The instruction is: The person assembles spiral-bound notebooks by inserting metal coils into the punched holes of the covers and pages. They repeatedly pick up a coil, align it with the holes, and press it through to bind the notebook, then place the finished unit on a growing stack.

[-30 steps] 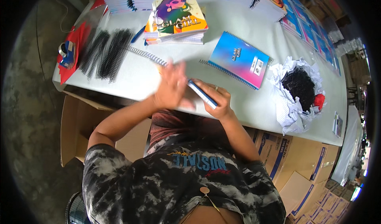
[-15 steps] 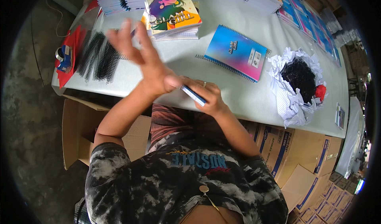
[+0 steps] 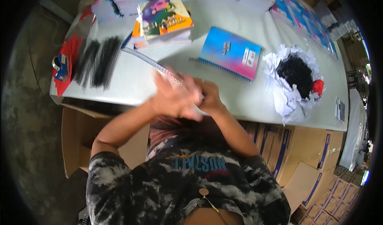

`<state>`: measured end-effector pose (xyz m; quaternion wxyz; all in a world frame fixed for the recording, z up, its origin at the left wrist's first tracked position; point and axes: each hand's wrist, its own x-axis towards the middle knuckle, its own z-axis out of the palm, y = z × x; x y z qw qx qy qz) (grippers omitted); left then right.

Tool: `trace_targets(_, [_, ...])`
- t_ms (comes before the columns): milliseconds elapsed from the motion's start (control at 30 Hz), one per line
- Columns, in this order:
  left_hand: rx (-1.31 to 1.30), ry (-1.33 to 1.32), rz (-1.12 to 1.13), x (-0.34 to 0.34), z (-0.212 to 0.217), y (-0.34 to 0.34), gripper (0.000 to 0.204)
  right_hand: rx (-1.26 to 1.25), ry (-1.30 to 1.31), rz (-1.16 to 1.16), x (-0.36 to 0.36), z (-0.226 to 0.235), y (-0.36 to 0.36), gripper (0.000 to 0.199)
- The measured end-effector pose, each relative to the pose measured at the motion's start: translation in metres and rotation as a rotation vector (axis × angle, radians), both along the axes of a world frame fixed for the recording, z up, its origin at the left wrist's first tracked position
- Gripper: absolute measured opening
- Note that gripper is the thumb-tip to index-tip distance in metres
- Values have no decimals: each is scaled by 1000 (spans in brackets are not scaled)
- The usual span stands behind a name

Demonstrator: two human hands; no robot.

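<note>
A notebook (image 3: 144, 59), seen nearly edge-on with wire loops along its lower part, slants from beside the stack of printed covers and pages down to my hands. My right hand (image 3: 209, 96) is closed around its near end, with a bit of blue cover at the fingers. My left hand (image 3: 175, 95) passes over the notebook near that end; it is smeared by motion, so its fingers and any grip cannot be told. A blue and pink spiral notebook (image 3: 229, 51) lies flat to the right of my hands.
Black wire coils (image 3: 105, 61) lie at the left beside red sheets (image 3: 64, 75) and a blue tape dispenser (image 3: 61, 67). A colourful book stack (image 3: 167, 19) stands ahead. Crumpled paper (image 3: 281, 101) holds a black tangle (image 3: 296, 75). Cartons (image 3: 275, 145) stand below the table.
My left hand has come down from its raised, spread pose to beside my right hand. The held notebook now shows much longer, reaching up toward the book stack. The view has shifted slightly.
</note>
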<state>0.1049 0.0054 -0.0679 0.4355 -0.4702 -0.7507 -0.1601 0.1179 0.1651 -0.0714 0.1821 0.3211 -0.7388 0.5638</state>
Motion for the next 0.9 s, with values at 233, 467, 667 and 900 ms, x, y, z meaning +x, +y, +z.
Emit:
trace_targets(233, [-6, -348, -52, 26, -45, 9, 96, -158, -1, -109, -8, -12, -2, 40])
trace_targets(467, [453, -980, -130, 40, 81, 25, 38, 57, 275, -130, 1, 61, 4, 67])
trace_targets(667, [944, -1423, -144, -6, 59, 37, 17, 403, -565, -97, -16, 84, 44, 24])
trace_targets(900, [818, -1557, -373, -11, 53, 35, 16, -233, -562, -85, -16, 70, 44, 12])
